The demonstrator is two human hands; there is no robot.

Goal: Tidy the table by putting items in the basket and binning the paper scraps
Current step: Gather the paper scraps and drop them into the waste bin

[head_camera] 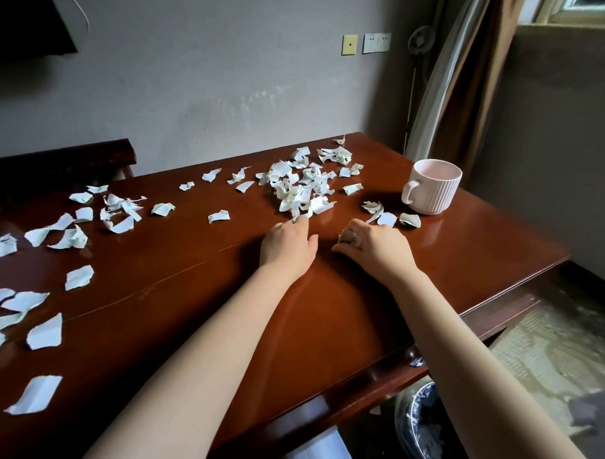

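1. Landmark: pink ribbed mug (433, 185), upright on the table (325, 316), handle on its left side.
2. Main pile of paper scraps (302, 188) lies on the table to the left of the mug. Loose scraps (78, 221) are spread much farther left of the mug. A few small scraps (387, 218) sit just in front of the mug.
3. My left hand (288, 244) is left of the mug and nearer me, palm down. The fingers are loosely extended, their tips touching the near edge of the pile and gripping nothing.
4. My right hand (372, 247) is in front of the mug, fingers curled under against the table. I cannot tell whether they pinch a scrap.
5. Bag-lined bin (421, 425) stands on the floor, well nearer me than the mug, under the table edge.
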